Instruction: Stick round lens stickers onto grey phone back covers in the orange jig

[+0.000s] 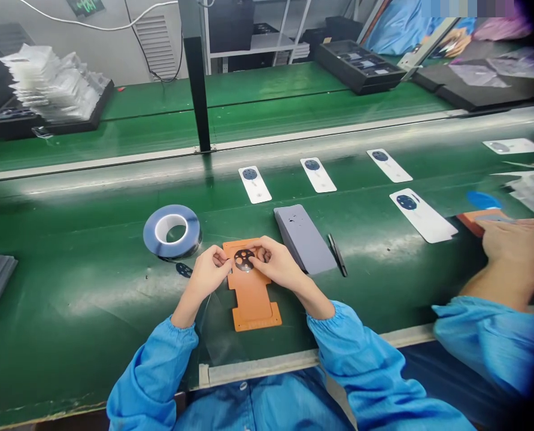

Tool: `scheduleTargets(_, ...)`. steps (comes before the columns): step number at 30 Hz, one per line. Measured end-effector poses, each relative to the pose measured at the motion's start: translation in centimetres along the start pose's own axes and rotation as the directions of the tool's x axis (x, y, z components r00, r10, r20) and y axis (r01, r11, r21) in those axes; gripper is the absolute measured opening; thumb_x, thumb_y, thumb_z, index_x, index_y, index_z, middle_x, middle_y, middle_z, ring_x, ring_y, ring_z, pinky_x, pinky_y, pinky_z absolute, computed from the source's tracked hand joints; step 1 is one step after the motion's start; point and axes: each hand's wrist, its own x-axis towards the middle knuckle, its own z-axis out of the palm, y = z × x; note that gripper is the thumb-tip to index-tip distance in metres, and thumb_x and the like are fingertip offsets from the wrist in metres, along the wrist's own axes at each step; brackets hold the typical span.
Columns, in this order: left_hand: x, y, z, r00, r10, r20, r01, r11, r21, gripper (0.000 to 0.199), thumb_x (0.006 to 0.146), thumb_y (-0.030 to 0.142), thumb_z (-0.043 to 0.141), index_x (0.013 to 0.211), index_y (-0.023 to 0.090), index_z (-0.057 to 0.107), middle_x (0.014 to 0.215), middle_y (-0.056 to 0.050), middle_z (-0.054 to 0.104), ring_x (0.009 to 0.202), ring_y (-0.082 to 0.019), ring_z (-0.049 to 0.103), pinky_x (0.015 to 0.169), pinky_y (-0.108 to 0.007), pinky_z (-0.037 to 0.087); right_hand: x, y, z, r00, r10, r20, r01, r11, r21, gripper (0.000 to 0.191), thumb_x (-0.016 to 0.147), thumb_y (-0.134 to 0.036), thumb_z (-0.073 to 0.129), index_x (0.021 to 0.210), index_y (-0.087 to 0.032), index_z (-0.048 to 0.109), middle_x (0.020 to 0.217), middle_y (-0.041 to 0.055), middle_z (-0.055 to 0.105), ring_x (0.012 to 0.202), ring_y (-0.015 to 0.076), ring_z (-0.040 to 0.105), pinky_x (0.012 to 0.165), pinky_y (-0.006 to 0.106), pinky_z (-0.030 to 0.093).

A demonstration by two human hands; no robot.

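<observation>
Left hand (211, 272) — fingertips pressed together — and right hand (276, 260), pinch unclear, flank a round black perforated disc (244, 260); flat orange plate (252, 299) beneath.

Head-worn view — down over hands (281, 263)

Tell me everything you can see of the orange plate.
The orange plate looks smooth, perhaps plastic, with notched sides and a flared near end. It lies flat on the green table, its length running away from the person. A black disc with round openings is over its far end, between left hand and right hand; exact fingertip contact is unclear.
</observation>
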Motion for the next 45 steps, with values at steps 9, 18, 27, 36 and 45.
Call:
scheduleTargets(9, 0.2, 0.0, 0.7, 0.999, 0.017, -0.036, -0.015, 0.999, 0.052, 0.016, 0.075, 0.028, 0.068, 0.072, 0.021, 0.053, 0.066, 0.003, 0.06, 0.062, -0.013, 0.057, 0.062, -0.025, 0.043, 0.0, 0.1, 0.2, 1.0, 0.001, -0.02, -0.001, 1.0, -0.018, 0.023, 0.081, -0.016, 0.063, 0.102, -0.021, 0.07, 0.08, -0.0013, 0.058, 0.061, 0.012, 0.053, 0.065, 0.029, 0.048)
scheduleTargets(18, 0.3, 0.0, 0.9, 0.998, 0.003, -0.058, 0.001, 0.998, 0.068, 0.016, 0.071, 0.025, 0.065, 0.069, 0.021, 0.049, 0.061, 0.005, 0.056, 0.059, -0.012, 0.054, 0.059, -0.024, 0.039, -0.1, 1.2, -0.3, 0.994, 0.067, -0.089, -0.073, 0.995, -0.064, 0.027, 0.081, -0.033, 0.075, 0.105, -0.021, 0.071, 0.093, 0.0024, 0.059, 0.062, 0.0116, 0.051, 0.065, 0.031, 0.051)
scheduleTargets(27, 0.3, -0.1, 0.9, 0.999, 0.009, -0.05, -0.005, 0.997, 0.078, 0.019, 0.072, 0.029, 0.066, 0.068, 0.022, 0.049, 0.061, 0.005, 0.053, 0.059, -0.012, 0.052, 0.059, -0.024, 0.038, -0.3, 2.1, -0.5, 0.966, 0.255, -0.039, -0.243, 0.951, 0.193, 0.039, 0.075, -0.035, 0.08, 0.109, -0.018, 0.069, 0.086, 0.0008, 0.06, 0.067, 0.0122, 0.057, 0.064, 0.028, 0.052)
scheduleTargets(36, -0.1, 0.0, 0.7, 0.998, 0.052, -0.029, -0.048, 0.989, 0.14, 0.015, 0.071, 0.025, 0.065, 0.072, 0.022, 0.05, 0.066, 0.004, 0.057, 0.063, -0.013, 0.054, 0.063, -0.025, 0.041, -0.9, 1.0, -0.6, 0.974, 0.223, -0.029, -0.214, 0.959, 0.184, 0.027, 0.086, -0.028, 0.064, 0.11, -0.017, 0.068, 0.088, 0.0031, 0.065, 0.074, 0.0154, 0.063, 0.071, 0.031, 0.054)
scheduleTargets(45, -2.0, 0.2, -0.1, 0.998, 0.064, -0.003, -0.063, 0.983, 0.172, 0.006, 0.081, 0.025, 0.055, 0.077, 0.022, 0.051, 0.069, 0.002, 0.061, 0.063, -0.016, 0.059, 0.062, -0.027, 0.041, 2.0, -0.6, -11.7, 0.997, -0.052, -0.059, 0.006, 0.797, -0.604, 0.053, 0.089, -0.031, 0.064, 0.141, -0.025, 0.058, 0.146, 0.0137, 0.051, 0.136, 0.038, 0.046, 0.112, 0.056, 0.04)
